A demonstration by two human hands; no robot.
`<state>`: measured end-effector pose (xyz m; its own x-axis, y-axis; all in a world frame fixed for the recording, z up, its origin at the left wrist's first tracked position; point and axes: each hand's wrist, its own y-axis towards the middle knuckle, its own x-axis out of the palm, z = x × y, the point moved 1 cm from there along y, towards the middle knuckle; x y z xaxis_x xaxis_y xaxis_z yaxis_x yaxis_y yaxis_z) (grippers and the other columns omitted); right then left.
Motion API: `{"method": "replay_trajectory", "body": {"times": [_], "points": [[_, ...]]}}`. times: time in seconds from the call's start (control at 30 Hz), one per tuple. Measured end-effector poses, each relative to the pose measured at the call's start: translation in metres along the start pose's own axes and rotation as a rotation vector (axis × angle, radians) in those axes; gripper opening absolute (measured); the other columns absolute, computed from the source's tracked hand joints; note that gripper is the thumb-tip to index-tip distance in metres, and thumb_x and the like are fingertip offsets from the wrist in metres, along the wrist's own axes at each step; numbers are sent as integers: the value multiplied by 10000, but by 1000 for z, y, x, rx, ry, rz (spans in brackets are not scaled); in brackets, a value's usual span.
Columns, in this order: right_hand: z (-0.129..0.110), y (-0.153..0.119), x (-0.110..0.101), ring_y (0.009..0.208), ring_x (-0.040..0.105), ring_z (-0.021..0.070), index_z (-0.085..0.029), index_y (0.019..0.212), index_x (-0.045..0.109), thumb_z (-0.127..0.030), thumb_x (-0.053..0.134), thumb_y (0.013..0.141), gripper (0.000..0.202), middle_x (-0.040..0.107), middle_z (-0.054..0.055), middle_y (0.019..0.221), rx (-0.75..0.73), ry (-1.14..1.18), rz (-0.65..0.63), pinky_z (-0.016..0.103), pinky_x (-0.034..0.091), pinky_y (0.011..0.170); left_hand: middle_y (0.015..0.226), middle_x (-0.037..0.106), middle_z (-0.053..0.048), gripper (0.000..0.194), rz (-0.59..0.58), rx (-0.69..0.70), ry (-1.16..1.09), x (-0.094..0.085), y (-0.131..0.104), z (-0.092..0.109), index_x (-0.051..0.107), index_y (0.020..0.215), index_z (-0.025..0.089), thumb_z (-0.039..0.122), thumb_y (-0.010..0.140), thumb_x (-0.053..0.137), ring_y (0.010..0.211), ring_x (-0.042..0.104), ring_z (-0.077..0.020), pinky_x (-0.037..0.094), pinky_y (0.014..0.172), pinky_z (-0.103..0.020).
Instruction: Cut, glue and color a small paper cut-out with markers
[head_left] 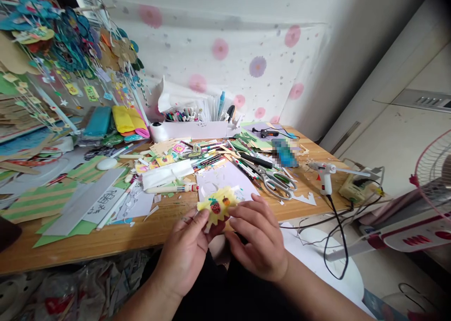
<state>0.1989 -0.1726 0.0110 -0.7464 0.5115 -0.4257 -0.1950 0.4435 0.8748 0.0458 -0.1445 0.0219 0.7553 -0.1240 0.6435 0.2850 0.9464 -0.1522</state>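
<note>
Just past the table's front edge, a yellow paper cutout [220, 209] with a zigzag border is held up in front of me. It bears a red strawberry-like drawing with green leaves and a smaller orange one. My left hand [188, 248] pinches its left side, thumb on the front face and fingers behind. At the right edge, the bent fingers of my right hand [259, 238] close on the paper; their exact contact is partly hidden. Behind the cutout lies a pale lilac sheet [229, 176] on the table, with paper scraps around it.
Scissors [278, 182] lie right of the sheet, near a pixelated phone-like object [284, 152]. A hot glue gun [327, 177] with a trailing cord stands at the table's right. Striped paper [42, 201] covers the left; a pen box [197, 130] stands behind. A fan [437, 175] is far right.
</note>
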Motion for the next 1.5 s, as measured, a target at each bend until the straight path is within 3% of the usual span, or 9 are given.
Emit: {"method": "replay_trajectory", "body": {"times": [0.13,0.23,0.3,0.43,0.6,0.8,1.07,1.27,1.5], "points": [[17,4,-1,982,612,249,-238,1116,620,-172,655,821,305,639,88,1044,527,362,223,464,489,881,999,732,-53,215,101,-9,3,-10,9,7,721,875,178,282,713,817,950,673,-215,588,802,-349],[29,16,10,828,639,190,-232,1094,606,-336,713,811,319,657,47,936,1021,850,170,344,533,734,948,737,-60,248,125,-25,67,-14,13,10,727,826,155,305,670,848,900,680,-218,599,744,-332],[32,25,19,739,635,148,-236,1089,603,-326,807,713,437,652,4,863,1162,1032,110,272,524,665,957,738,-78,301,95,-53,118,-14,16,11,734,865,142,335,665,850,871,684,-218,595,722,-317],[35,35,32,629,602,78,-252,1051,625,-145,887,562,565,636,-59,781,1193,1036,127,175,480,580,931,747,-89,382,125,-110,115,-17,23,15,723,833,143,395,595,883,816,705,-252,598,703,-363],[45,33,43,600,613,80,-230,1003,633,-187,884,575,498,644,-59,736,1244,1071,225,180,494,564,838,746,-78,395,237,-83,103,-33,34,24,681,794,166,427,577,883,811,700,-248,595,695,-381],[56,35,48,602,615,96,-223,983,636,-185,892,551,505,651,-52,742,1266,1033,264,205,510,564,713,644,12,307,60,-68,387,-39,45,19,655,731,168,422,679,820,650,609,-119,529,599,-232],[73,32,50,621,624,89,-226,989,638,-172,895,562,501,667,-51,745,1265,1050,285,193,514,578,594,569,29,264,32,-64,529,-49,57,19,649,634,151,353,714,798,552,529,-85,454,517,-178],[79,33,52,623,623,88,-215,999,639,-177,900,566,508,669,-53,725,1296,1061,305,195,509,588,639,583,29,298,126,-29,484,-53,60,30,654,665,178,433,689,805,613,540,-98,485,553,-183],[77,34,53,624,642,115,-205,1022,616,-260,877,631,473,703,-25,707,1319,1095,278,220,500,598,787,641,-16,312,142,-68,392,-39,69,17,711,748,162,417,631,846,705,609,-148,556,664,-280]]}}
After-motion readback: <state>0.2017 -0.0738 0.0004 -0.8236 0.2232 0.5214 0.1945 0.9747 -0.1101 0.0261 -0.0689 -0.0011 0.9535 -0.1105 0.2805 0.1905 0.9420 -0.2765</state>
